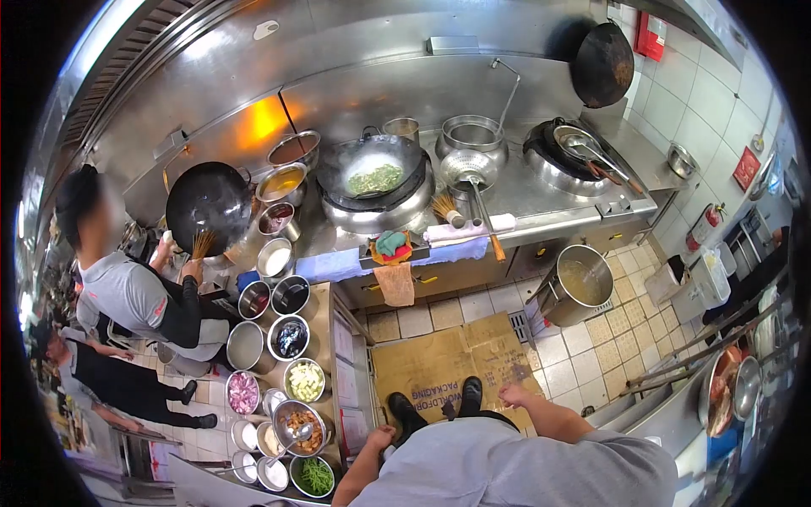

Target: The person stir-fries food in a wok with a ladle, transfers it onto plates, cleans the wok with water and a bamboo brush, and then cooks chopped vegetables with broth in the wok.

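My left hand (382, 437) hangs at my left side with its fingers curled in, close to the prep counter, and nothing shows in it. My right hand (514, 395) is held out low over the cardboard on the floor, fingers loosely bent and apart, empty. Nearest my left hand are a bowl of chopped green vegetable (312, 477) and a bowl of browned pieces (302, 425) with a ladle in it. Ahead, a steaming wok (372, 156) holds chopped greens on the burner. A strainer (470, 166) rests on a pot beside it.
Flattened cardboard (498, 345) lies underfoot. A tall stockpot (585, 277) of liquid stands on the tiles ahead right. At left, a co-worker (135, 287) holds a bamboo brush (203, 243) near a tilted wok (207, 207); another person (110, 372) stands behind.
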A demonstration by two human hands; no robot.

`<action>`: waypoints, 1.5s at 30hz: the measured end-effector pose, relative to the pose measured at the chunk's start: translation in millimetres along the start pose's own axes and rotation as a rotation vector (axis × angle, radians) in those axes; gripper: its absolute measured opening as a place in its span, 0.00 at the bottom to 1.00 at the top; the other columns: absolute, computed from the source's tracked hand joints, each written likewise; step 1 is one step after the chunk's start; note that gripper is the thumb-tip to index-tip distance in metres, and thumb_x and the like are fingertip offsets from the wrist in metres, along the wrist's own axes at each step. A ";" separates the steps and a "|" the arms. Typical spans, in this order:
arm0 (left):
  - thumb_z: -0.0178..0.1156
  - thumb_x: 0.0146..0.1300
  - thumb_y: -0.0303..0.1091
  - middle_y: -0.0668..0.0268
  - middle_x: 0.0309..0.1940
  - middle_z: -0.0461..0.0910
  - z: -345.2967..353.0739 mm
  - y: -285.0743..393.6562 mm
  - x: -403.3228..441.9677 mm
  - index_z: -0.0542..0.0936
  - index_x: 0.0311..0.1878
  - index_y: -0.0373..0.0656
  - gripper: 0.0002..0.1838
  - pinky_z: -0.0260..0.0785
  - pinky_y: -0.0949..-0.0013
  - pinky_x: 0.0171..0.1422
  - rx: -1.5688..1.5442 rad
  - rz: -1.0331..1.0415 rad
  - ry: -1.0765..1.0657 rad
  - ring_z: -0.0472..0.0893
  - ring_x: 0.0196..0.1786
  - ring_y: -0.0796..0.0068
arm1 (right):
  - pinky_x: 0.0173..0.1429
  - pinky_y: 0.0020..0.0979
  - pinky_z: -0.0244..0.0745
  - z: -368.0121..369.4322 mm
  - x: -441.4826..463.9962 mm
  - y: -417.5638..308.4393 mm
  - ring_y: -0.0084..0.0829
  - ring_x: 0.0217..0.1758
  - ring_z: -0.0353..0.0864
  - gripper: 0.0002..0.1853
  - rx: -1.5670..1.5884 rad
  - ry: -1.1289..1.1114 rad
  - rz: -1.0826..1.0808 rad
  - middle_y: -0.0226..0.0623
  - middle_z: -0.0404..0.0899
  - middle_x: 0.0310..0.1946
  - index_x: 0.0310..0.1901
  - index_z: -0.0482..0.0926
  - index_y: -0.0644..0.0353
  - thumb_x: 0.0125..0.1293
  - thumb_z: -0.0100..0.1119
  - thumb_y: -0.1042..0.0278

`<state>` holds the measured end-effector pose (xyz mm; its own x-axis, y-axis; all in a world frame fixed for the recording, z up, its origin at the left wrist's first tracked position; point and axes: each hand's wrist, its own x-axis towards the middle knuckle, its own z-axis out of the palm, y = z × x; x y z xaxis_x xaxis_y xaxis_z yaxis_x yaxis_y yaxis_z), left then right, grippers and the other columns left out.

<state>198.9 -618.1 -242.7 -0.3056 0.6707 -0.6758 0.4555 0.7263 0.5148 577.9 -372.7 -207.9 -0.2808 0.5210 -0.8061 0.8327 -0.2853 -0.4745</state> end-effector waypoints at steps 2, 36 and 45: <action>0.55 0.58 0.44 0.62 0.41 0.82 1.7 -2.4 -2.2 0.81 0.42 0.45 0.15 0.70 0.69 0.51 0.006 0.010 -0.076 0.79 0.46 0.67 | 0.26 0.30 0.74 3.9 -2.7 5.4 0.26 0.28 0.80 0.15 0.002 -0.008 0.021 0.32 0.79 0.30 0.45 0.75 0.55 0.61 0.53 0.58; 0.54 0.58 0.47 0.62 0.41 0.82 -1.5 -13.3 -10.2 0.81 0.44 0.47 0.17 0.70 0.66 0.51 0.045 -0.028 -0.007 0.80 0.46 0.66 | 0.27 0.29 0.74 5.0 -8.1 -8.7 0.25 0.28 0.79 0.14 0.009 -0.022 0.041 0.31 0.78 0.30 0.45 0.76 0.56 0.59 0.55 0.59; 0.55 0.58 0.45 0.60 0.42 0.81 6.7 -21.0 3.0 0.80 0.43 0.45 0.17 0.69 0.65 0.52 -0.074 0.007 -0.007 0.79 0.47 0.64 | 0.27 0.29 0.74 5.3 -3.5 -4.7 0.25 0.28 0.79 0.15 0.008 -0.020 0.014 0.32 0.79 0.30 0.45 0.75 0.56 0.60 0.55 0.58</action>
<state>194.1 -632.4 -259.0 -0.2969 0.6749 -0.6755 0.3944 0.7309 0.5570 572.4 -377.4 -204.7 -0.2790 0.5004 -0.8196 0.8330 -0.2985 -0.4659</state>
